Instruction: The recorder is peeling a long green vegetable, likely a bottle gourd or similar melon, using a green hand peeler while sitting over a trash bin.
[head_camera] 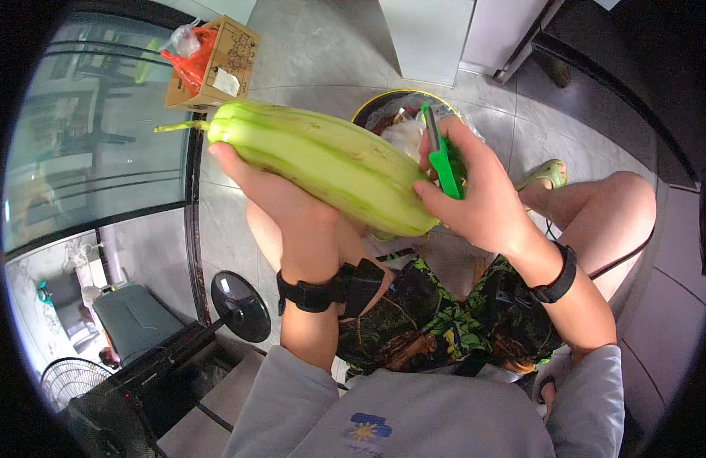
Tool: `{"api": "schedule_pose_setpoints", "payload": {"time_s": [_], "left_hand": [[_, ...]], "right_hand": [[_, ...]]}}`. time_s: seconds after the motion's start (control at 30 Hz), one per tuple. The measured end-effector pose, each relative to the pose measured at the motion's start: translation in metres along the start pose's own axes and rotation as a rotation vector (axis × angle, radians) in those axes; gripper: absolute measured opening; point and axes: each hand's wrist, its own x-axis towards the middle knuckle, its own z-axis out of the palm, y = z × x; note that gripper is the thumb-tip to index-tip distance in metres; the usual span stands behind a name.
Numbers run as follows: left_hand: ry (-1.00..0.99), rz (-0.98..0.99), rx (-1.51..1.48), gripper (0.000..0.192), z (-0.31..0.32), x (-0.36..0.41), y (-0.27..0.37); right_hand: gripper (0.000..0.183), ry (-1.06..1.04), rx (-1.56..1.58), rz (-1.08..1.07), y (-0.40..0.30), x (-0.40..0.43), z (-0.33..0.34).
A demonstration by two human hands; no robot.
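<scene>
A long pale-green gourd (pixel 330 163), with darker green ridges and a thin stem at its left end, lies tilted in my left hand (pixel 273 189). That hand grips it from below near the stem end; most of its fingers are hidden behind the gourd. In my right hand (pixel 482 194) is a green-handled peeler (pixel 442 157) with a metal blade, held upright by the gourd's right end. The right thumb rests at or very near the gourd's skin. Beyond the peeler, a round bin (pixel 361 109) with a yellow rim and a clear plastic liner is partly covered.
A cardboard box (pixel 233 57) with a red plastic bag (pixel 198 60) stands at the upper left, by a framed glass panel (pixel 101 143). An electric fan (pixel 78 378) and a black round base (pixel 240 306) are at lower left. A white cabinet (pixel 427 37) stands ahead.
</scene>
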Motion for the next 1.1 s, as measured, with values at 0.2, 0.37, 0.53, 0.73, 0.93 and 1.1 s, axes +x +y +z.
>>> {"api": "schedule_pose_setpoints", "payload": {"time_s": [0.2,0.37,0.53,0.73,0.93,1.1], "left_hand": [[0.021,-0.003,0.014,0.065,0.002,-0.005,0.0],[0.023,0.033,-0.024,0.066,-0.003,-0.002,0.0],[0.034,0.022,-0.064,0.067,-0.003,-0.002,0.0],[0.009,0.013,-0.113,0.064,0.002,-0.004,0.0],[0.029,-0.039,-0.05,0.065,0.002,-0.008,0.001],[0.011,0.0,-0.008,0.069,0.004,-0.01,0.006]], "right_hand": [[0.032,-0.05,-0.011,-0.009,-0.006,0.004,0.001],[0.031,-0.064,-0.014,0.019,-0.007,0.002,0.003],[0.032,-0.013,-0.041,-0.091,0.001,0.003,0.009],[0.033,-0.033,-0.058,0.08,0.004,0.01,0.002],[0.029,-0.016,-0.047,0.117,0.022,0.014,0.004],[0.038,-0.054,-0.053,0.219,0.026,0.017,0.004]]}}
